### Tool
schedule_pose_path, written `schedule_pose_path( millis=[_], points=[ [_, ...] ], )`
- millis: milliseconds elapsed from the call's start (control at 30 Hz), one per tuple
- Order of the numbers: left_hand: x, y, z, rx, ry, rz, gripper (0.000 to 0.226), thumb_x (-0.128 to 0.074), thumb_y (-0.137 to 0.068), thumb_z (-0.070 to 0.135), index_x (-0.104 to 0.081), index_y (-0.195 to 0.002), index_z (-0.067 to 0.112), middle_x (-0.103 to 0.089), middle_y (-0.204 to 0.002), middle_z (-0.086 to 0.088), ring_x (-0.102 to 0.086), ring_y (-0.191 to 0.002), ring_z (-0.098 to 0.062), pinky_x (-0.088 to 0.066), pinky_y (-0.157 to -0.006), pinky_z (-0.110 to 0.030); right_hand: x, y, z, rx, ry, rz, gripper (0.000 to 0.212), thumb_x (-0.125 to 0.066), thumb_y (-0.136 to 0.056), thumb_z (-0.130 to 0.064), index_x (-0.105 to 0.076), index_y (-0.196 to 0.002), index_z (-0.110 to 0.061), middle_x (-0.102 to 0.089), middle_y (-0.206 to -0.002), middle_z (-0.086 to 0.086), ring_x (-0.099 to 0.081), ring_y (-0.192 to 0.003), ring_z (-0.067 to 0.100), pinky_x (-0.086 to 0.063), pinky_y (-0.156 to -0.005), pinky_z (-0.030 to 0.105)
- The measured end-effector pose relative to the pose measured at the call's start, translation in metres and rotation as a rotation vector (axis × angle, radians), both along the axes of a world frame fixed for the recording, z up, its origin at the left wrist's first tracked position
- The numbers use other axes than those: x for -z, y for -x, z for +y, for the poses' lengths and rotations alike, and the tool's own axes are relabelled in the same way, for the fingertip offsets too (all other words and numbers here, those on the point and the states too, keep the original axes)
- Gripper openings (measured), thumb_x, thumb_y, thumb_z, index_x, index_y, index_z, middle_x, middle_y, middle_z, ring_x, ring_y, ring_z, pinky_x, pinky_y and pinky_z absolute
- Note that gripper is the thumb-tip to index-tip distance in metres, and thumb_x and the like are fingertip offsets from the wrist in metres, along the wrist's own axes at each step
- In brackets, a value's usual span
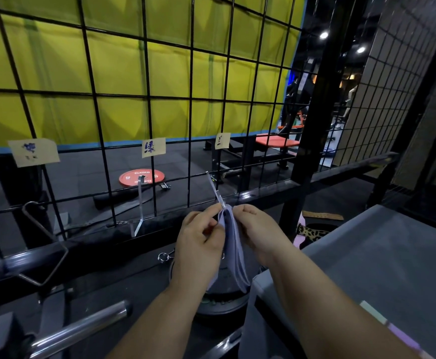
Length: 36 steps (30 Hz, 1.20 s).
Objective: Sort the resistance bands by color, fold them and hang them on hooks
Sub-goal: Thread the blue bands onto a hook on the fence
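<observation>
While pinched at its upper edge by left hand [198, 242] and right hand [260, 231] — folded lavender resistance band [233, 244], hanging between wrists | top at near end of metal hook [214, 187] | black wire grid [191, 99] behind

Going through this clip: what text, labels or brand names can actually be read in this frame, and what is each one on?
"绿": handwritten on the middle paper tag.
"兰": handwritten on the right paper tag; small, so this is a likely reading.
"ELEIKO": appears on the red weight plate; the smaller print on its lower half is too blurred to read.
Left paper tag: blue ink marks, too blurred to read.
</observation>
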<state>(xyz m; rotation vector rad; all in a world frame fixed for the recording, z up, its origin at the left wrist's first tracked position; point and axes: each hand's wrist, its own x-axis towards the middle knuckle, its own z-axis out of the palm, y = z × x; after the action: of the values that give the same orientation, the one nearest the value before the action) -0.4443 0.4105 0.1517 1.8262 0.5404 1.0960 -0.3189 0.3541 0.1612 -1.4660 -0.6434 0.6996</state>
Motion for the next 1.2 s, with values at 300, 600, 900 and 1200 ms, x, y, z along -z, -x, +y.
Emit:
schedule_pose_path(
  millis=[300, 600, 900, 1200],
  points=[
    [0.001, -0.001, -0.003, 0.063, 0.135, -0.051, 0.039, -0.057, -0.09, 0.009, -0.066, -0.118, 0.036, -0.064, -0.113, 0.012, -0.063, -0.085, 0.004, -0.047, -0.069, -0.008, 0.003, 0.005, 0.002, -0.004, -0.073, 0.094, 0.018, -0.051, -0.101, -0.021, -0.063, -0.098, -0.008, -0.07, -0.081, 0.006, -0.064, -0.073, 0.02, -0.052, -0.074, 0.036],
    [0.004, -0.003, -0.004, -0.046, 0.163, -0.155, 0.023, -0.061, -0.093, 0.011, -0.073, -0.108, 0.023, -0.068, -0.096, 0.022, -0.062, -0.09, 0.013, -0.043, -0.072, -0.002, 0.005, 0.011, -0.003, 0.023, -0.072, 0.046, 0.02, -0.057, -0.097, -0.027, -0.061, -0.093, -0.008, -0.068, -0.081, 0.006, -0.063, -0.075, 0.019, -0.053, -0.075, 0.034],
    [0.005, -0.004, -0.003, -0.058, 0.177, -0.134, 0.022, -0.064, -0.091, 0.011, -0.068, -0.103, 0.03, -0.066, -0.092, 0.021, -0.061, -0.087, 0.015, -0.045, -0.07, -0.001, 0.019, 0.01, 0.001, 0.012, 0.004, 0.022, 0.022, -0.055, -0.098, -0.035, -0.059, -0.091, -0.014, -0.067, -0.078, 0.005, -0.059, -0.071, 0.022, -0.047, -0.066, 0.033],
    [0.002, -0.009, -0.006, -0.074, 0.101, -0.07, 0.02, -0.074, -0.083, 0.033, -0.058, -0.088, 0.044, -0.066, -0.092, 0.016, -0.063, -0.081, 0.004, -0.047, -0.063, -0.008, 0.016, 0.009, -0.01, -0.036, 0.021, -0.108, 0.027, -0.052, -0.1, -0.035, -0.073, -0.097, -0.017, -0.075, -0.096, 0.01, -0.068, -0.09, 0.027, -0.053, -0.088, 0.047]
  ],
)
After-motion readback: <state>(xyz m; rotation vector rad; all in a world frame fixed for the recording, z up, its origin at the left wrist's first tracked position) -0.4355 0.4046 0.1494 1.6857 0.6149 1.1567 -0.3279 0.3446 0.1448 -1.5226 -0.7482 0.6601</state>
